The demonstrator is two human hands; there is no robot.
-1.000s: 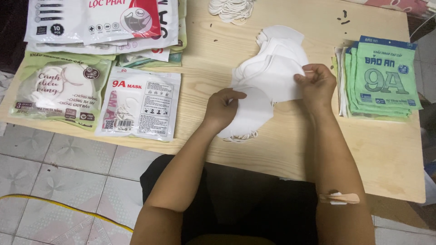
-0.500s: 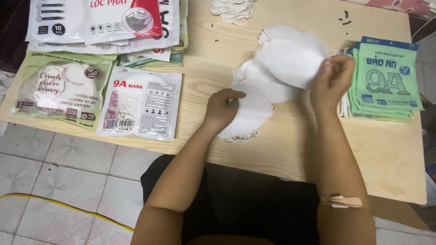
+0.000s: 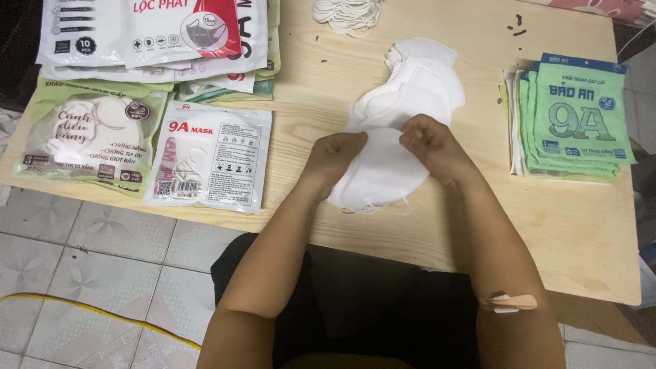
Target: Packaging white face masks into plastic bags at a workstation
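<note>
Both hands closed on one small stack of white folded fabric face masks (image 3: 383, 171): left hand (image 3: 335, 154) curled over the stack's left edge, fingers tucked under and out of sight, thumb on top; right hand (image 3: 430, 145) pinching the upper right edge, fingertips (image 3: 410, 137) bent down onto the top mask. Exact number of masks in the held stack impossible to tell, only layered edges and thin ear loops showing at the bottom. Stack lying flat on the pale wooden table (image 3: 574, 232), directly between and beneath the two hands, near the table's front edge. Just behind the fingers, touching the held stack, a fanned heap of more white masks (image 3: 420, 82), several, overlapping too closely to count. Farther back, a bundle of white elastic loops (image 3: 348, 10) at the table's far edge. To the right, well apart, one pile of green and blue printed mask pouches (image 3: 581, 116). To the left, one white filled mask packet with red lettering (image 3: 212, 157), one pale green filled packet (image 3: 92, 140) beside it, and a stack of white packets (image 3: 150, 34) behind. One beige plaster (image 3: 509, 302) on the right forearm.
</note>
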